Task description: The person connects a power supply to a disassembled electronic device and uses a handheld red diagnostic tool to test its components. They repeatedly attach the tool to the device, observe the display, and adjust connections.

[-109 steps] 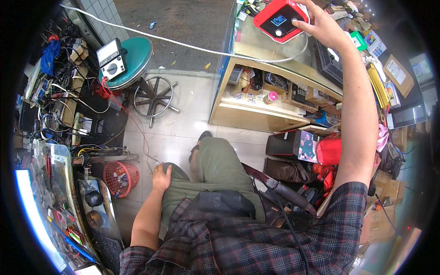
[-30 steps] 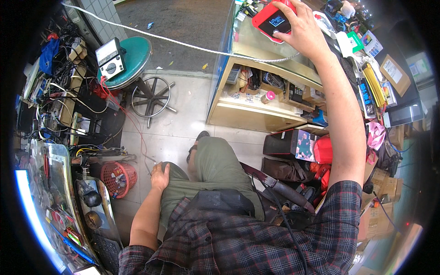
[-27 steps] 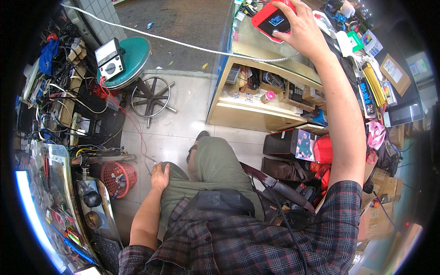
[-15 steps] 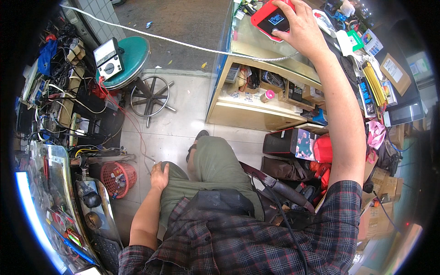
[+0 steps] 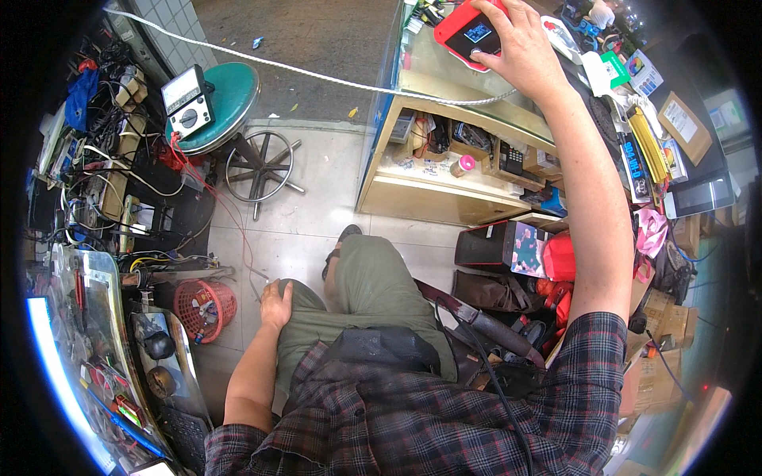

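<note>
My right hand (image 5: pixel 520 55) reaches far out over the glass-topped counter. Its fingers and thumb grip a red handheld device (image 5: pixel 456 33) with a black face and a small lit screen; the device's upper edge runs out of view. On my left thigh rests my left hand (image 5: pixel 275 305), its fingers stretched over the green trousers. Red test leads (image 5: pixel 226 208) hang from an analog multimeter (image 5: pixel 188 107) and come down close beside the left fingertips; whether the fingers touch them I cannot tell. The multimeter leans on a green round stool (image 5: pixel 238 91).
A white cord (image 5: pixel 317 76) stretches across to the counter (image 5: pixel 444 198). A red plastic basket (image 5: pixel 226 305) stands on the floor by my left hand. Tangled cables and parts crowd the left shelves (image 5: pixel 103 174). Bags and a dark box (image 5: pixel 482 244) lie right of my legs.
</note>
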Demonstrator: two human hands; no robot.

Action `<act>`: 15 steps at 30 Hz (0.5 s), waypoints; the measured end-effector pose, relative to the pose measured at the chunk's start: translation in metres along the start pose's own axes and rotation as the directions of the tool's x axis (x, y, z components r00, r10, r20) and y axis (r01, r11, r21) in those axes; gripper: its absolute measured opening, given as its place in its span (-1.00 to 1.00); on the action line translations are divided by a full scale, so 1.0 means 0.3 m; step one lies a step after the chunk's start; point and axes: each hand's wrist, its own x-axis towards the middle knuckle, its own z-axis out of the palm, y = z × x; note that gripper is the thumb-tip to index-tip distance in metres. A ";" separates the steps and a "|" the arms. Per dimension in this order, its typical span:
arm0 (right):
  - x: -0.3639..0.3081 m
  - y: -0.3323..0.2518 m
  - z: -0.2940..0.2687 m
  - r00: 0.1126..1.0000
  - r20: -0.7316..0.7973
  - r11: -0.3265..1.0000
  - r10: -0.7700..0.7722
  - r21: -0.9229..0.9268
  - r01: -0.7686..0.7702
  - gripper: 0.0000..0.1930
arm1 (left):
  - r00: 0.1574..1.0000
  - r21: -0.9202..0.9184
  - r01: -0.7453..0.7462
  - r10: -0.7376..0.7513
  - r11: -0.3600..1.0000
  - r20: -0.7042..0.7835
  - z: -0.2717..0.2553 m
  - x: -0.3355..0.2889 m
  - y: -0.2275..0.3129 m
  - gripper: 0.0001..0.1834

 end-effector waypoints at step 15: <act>-0.001 -0.004 0.001 1.000 -0.009 1.000 -0.001 0.024 0.001 -0.16 | 1.000 -0.010 0.004 -0.004 1.000 0.010 -0.003 -0.001 -0.003 -0.21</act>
